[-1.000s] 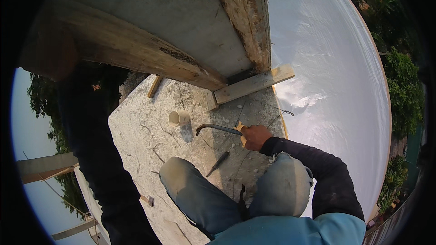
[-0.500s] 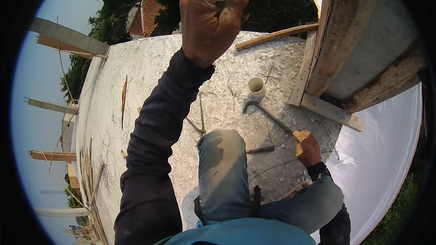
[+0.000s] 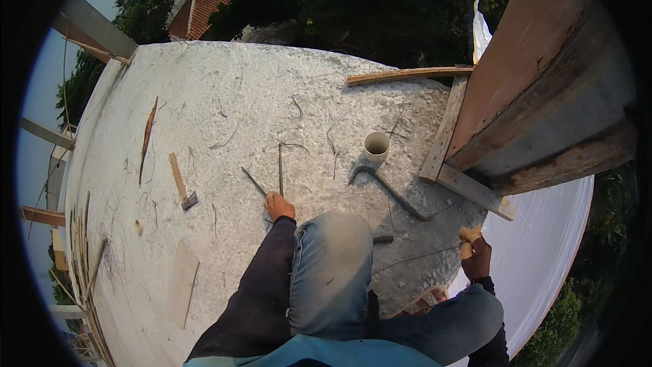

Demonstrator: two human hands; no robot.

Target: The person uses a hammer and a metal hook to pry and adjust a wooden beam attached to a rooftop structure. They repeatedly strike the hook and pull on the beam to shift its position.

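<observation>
Hatchet point(image 3: 183, 182) on the slab point(image 3: 265, 95), left and slightly forward of the left fingers. Left hand point(image 3: 280, 206) is down at the joint of the pincers point(image 3: 254, 181); cannot tell whether the fingers grip or merely touch. Handles splay forward from these fingers, long axis running away from the body; left hand much the nearer. Pipe point(image 3: 374, 155) forward and right of them. Bar point(image 3: 394, 194) lies between the hands, hook forward-left, straight end near the right fingers but apart. Right hand point(image 3: 481, 257): fingers curled round a tan scrap point(image 3: 469, 233).

Versus half a second ago: left hand was raised high, pincers uncovered; bar's straight end met the scrap.
</observation>
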